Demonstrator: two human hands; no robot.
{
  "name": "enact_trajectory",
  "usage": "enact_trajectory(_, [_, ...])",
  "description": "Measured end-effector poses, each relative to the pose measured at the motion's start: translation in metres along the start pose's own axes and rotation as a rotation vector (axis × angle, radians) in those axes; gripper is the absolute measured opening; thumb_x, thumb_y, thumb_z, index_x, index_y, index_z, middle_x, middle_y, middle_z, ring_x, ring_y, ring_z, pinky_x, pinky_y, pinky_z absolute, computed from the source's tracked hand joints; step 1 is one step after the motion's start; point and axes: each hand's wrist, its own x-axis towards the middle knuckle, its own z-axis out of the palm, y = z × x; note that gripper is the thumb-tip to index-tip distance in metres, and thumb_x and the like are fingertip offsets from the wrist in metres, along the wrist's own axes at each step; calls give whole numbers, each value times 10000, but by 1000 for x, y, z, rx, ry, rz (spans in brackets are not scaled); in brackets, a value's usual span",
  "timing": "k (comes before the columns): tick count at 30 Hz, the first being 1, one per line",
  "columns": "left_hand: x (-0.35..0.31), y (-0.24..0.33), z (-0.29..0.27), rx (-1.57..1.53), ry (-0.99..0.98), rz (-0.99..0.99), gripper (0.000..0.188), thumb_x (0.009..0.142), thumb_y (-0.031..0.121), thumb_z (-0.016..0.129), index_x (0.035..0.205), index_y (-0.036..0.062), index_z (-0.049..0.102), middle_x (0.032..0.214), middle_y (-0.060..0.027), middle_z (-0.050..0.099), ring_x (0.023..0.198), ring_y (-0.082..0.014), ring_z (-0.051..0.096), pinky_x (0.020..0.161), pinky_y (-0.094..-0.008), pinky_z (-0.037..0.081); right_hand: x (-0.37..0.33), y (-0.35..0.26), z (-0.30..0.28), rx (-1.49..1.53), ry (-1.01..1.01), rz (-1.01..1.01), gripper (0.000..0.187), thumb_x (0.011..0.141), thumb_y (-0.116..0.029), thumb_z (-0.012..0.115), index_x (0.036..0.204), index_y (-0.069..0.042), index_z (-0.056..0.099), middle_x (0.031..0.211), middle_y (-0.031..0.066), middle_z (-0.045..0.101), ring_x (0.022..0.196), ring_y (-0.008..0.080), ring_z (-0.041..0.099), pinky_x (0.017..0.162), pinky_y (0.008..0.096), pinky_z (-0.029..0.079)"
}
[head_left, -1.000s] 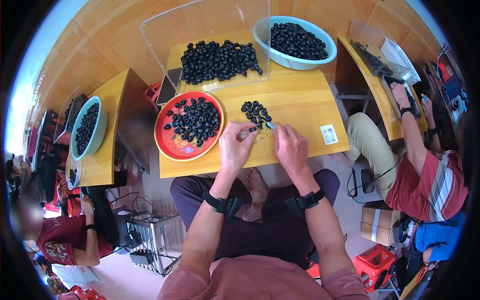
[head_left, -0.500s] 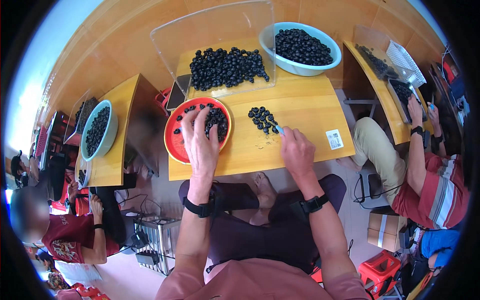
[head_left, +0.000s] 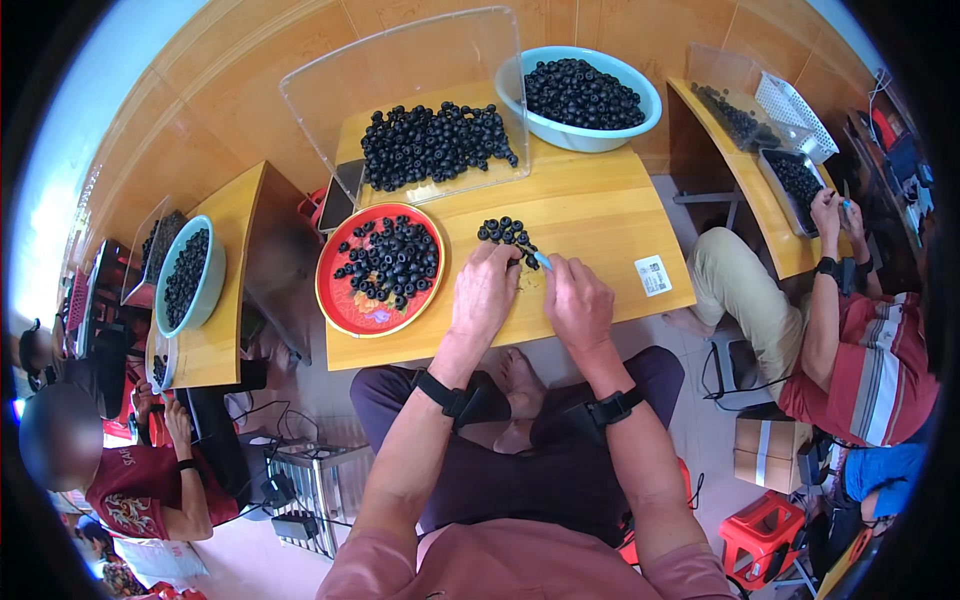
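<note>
My left hand (head_left: pixel 483 292) is closed in a pinch at the near edge of a small cluster of black round pieces with holes (head_left: pixel 505 230). What its fingertips hold is hidden. Close beside it, my right hand (head_left: pixel 580 302) grips a slim tool with a light blue handle (head_left: pixel 543 261), its tip pointing at the same spot; its kind does not show clearly. To the left, a red round tray (head_left: pixel 328 300) with a gold rim holds many more such pieces. Small crumbs of debris lie on the wooden table (head_left: pixel 590 215) near my fingers.
Behind, a clear plastic bin (head_left: pixel 400 60) lies with a heap of black pieces; a light blue basin (head_left: pixel 575 140) full of them stands right of it. A white label (head_left: pixel 653 276) sits on the table's right. People work at side tables left and right.
My left hand has moved right, from over the red tray to the small cluster, its spread fingers now pinched. My right hand stays by the cluster with the tool. The view has shifted slightly.
</note>
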Motion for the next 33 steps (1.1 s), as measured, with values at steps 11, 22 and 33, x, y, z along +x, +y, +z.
enact_trajectory(11, [-21,5,5,-375,117,-272,235,855,31,778,1086,22,734,897,-106,687,778,-182,688,706,-323,554,-1,1,1,18,2,-48,142,915,-143,699,1040,-80,677,776,98,598,697,305,652,586,436,510])
enact_trajectory(22, [-21,5,5,-404,180,-260,292,834,-7,793,1113,35,716,917,-92,681,772,-169,678,712,-302,563,0,-1,-3,74,-23,-168,126,904,-157,705,995,-72,683,761,76,580,691,268,646,582,403,524])
enact_trajectory(33, [-22,6,3,-446,172,-273,295,832,-33,786,1107,22,694,900,-85,675,759,-159,674,706,-294,565,1,-3,-3,62,-35,-194,113,908,-146,694,990,-70,681,749,79,579,686,268,650,571,402,527])
